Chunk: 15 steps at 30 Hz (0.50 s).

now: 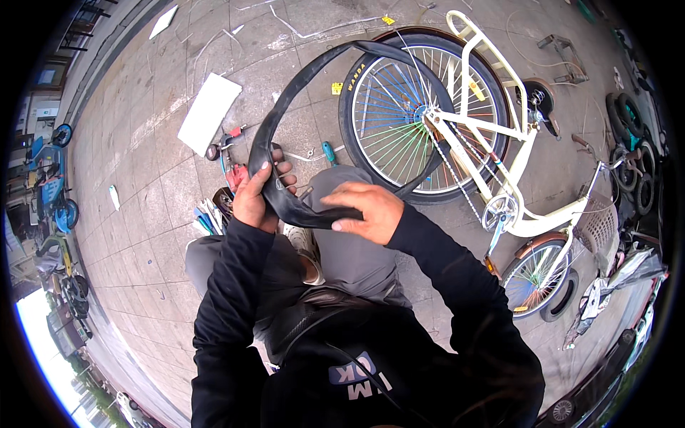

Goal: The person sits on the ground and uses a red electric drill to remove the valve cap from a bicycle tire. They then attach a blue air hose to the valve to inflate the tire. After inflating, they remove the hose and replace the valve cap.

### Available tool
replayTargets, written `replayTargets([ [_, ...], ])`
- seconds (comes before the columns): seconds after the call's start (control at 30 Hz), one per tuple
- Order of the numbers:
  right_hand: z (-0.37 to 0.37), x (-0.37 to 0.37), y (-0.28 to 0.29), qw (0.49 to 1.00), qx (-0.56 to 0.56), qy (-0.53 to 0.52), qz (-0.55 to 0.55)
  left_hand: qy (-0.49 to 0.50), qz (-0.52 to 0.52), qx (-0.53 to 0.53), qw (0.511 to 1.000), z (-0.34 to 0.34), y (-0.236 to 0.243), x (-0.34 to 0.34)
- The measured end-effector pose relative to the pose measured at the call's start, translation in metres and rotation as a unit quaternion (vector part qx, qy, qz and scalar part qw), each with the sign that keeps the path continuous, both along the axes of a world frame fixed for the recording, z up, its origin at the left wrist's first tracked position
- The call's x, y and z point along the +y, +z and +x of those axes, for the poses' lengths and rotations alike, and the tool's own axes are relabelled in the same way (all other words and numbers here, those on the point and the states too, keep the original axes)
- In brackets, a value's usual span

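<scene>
Through my remote feed I see a black top [435, 364], a blue-and-white print [348, 374] on its chest, grey trousers [360, 250] beyond the top, black sleeves [462, 289] beside it.

the view looks from the person's head, through the left of two wide fisheye cameras worn side by side, facing steeply down over the wearer's own chest [307, 389] and dark sleeves [457, 285], which enter from the lower edge. the left grip [260, 196] and right grip [367, 210] sit around the middle at close range, the paved ground [135, 250] farther below and a cream bicycle [549, 225] off to the right. straight edges bow toward the rim, where the field reaches a distant blue scooter [48, 178] at far left.
</scene>
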State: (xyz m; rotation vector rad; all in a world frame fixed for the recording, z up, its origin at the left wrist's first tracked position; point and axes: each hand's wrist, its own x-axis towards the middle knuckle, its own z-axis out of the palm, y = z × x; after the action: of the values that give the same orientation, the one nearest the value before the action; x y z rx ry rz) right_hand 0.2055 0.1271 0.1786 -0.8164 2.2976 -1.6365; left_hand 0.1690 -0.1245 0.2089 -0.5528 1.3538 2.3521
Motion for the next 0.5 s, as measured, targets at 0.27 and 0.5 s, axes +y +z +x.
replayTargets([
  [0.27,-0.223,0.110,-0.077,0.820,0.021,-0.356,0.448,-0.099,-0.191,0.088,0.973,0.028,0.028,-0.021],
  [0.5,-0.284,0.111,-0.124,0.716,0.170,-0.196,0.648,-0.064,-0.045,0.046,0.996,0.013,0.018,-0.022],
])
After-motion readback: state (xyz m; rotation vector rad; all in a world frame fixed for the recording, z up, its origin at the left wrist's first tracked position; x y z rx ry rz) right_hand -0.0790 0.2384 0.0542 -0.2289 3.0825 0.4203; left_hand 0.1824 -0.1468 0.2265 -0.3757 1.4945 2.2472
